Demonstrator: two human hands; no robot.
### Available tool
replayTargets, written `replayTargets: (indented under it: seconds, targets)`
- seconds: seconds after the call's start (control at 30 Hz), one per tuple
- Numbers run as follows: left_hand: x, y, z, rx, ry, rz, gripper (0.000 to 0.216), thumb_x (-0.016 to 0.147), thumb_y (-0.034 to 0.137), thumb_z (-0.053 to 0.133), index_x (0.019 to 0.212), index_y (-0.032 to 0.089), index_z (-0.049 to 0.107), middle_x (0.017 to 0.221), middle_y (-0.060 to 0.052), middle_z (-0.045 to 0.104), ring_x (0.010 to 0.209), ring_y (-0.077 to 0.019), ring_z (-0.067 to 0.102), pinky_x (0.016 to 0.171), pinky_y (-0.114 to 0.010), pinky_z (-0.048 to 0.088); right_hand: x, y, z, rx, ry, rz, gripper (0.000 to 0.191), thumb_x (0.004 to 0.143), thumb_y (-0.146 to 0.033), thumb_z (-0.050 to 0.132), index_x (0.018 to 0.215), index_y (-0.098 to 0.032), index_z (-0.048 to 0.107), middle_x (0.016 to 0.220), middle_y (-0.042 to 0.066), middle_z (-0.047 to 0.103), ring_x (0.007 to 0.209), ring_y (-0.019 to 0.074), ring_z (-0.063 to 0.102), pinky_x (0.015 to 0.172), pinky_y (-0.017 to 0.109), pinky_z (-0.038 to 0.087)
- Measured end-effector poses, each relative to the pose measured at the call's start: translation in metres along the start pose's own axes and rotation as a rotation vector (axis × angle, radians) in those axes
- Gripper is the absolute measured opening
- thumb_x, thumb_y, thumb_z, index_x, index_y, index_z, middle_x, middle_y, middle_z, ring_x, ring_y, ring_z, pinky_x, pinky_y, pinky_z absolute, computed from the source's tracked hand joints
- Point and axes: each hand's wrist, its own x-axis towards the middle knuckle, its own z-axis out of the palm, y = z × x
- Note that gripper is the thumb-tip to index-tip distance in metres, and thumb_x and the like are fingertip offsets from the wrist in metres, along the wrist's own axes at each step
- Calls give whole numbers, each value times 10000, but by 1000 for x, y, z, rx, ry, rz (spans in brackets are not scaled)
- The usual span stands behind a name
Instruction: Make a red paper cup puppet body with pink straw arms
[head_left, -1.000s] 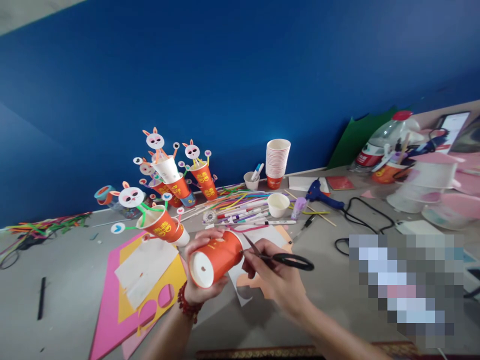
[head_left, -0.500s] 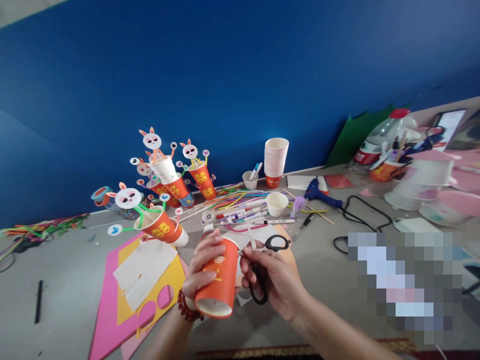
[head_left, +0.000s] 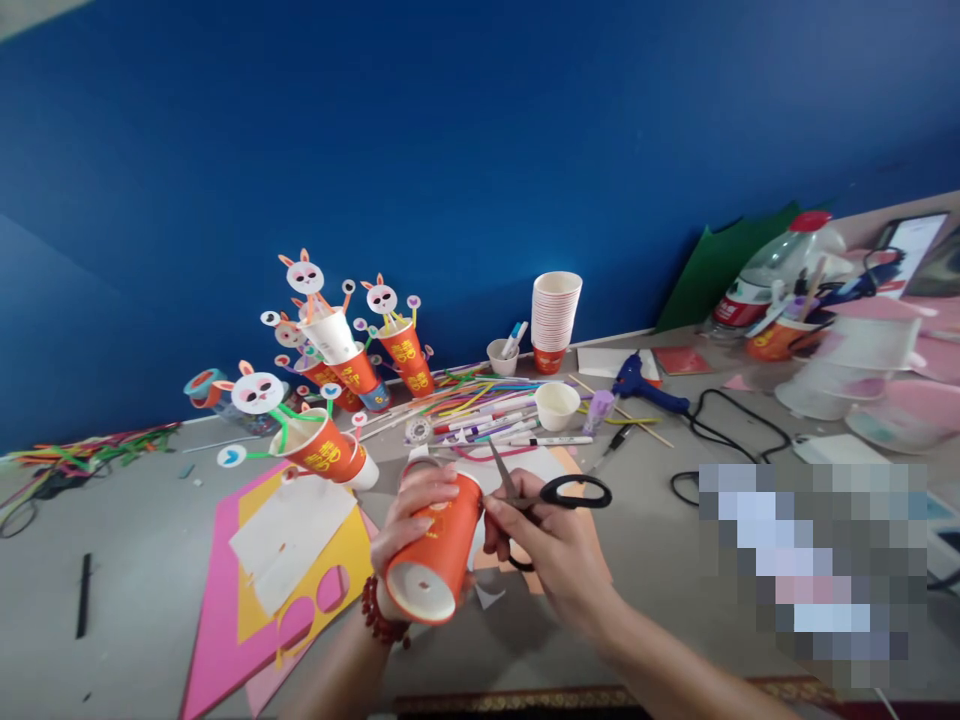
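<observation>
My left hand (head_left: 409,520) is wrapped round an orange paper cup (head_left: 435,555), which lies tilted with its white bottom toward me. A red bead bracelet (head_left: 379,618) sits on that wrist. My right hand (head_left: 551,545) grips black-handled scissors (head_left: 551,493). Their blades point up and to the left, close beside the cup's rim. Under both hands lie white and orange paper pieces (head_left: 495,590) on the grey table (head_left: 135,560).
Pink and yellow foam sheets (head_left: 255,590) lie to the left. Bunny-decorated orange cups (head_left: 322,445) stand behind them. Markers and pipe cleaners (head_left: 480,410), a small white cup (head_left: 556,405), a cup stack (head_left: 555,320), a blue glue gun (head_left: 637,385) with cable, and a bottle (head_left: 772,265) fill the back.
My left hand has turned the cup so its bottom tips toward me. The scissors swung in my right hand, the blades now pointing up-left by the rim.
</observation>
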Motion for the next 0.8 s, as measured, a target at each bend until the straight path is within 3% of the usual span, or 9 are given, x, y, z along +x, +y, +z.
replayTargets:
  seconds: [0.23,0.33,0.5,0.7,0.8]
  targets:
    - [6,7,3,-44,86,-123,590,777,340,742,1270,244,434,1111,-110,643,989,-294,663,856,-545,541,-1,-7,-5,-257,-52,-127,311,862,-472,675,810,-201,533,712,2,613,628,143,602,594,268,523]
    - [4,8,5,-42,98,-177,597,782,396,737,1268,286,409,1077,-96,645,1023,-316,654,868,-545,532,-4,-9,-8,-240,-59,-141,285,895,-472,628,843,-207,537,738,2,608,637,144,614,587,256,524]
    - [-1,9,8,-18,147,-271,558,809,508,675,1263,349,392,1122,-112,643,1049,-329,648,881,-553,525,-6,-4,-9,-257,-68,-144,370,903,-495,608,701,-191,552,637,10,598,606,143,593,555,235,490]
    - [4,7,8,-36,121,-158,587,767,430,743,1238,297,419,1093,-79,646,966,-298,673,873,-548,523,-7,3,-2,-80,-12,-116,319,900,-445,642,728,-183,583,688,16,630,603,134,598,567,238,495]
    - [-8,2,6,-60,168,-246,614,754,495,746,1225,292,409,1070,-75,644,946,-273,671,882,-510,527,-7,2,-1,-107,-25,-137,333,912,-442,624,710,-179,598,649,14,611,598,135,582,569,240,491]
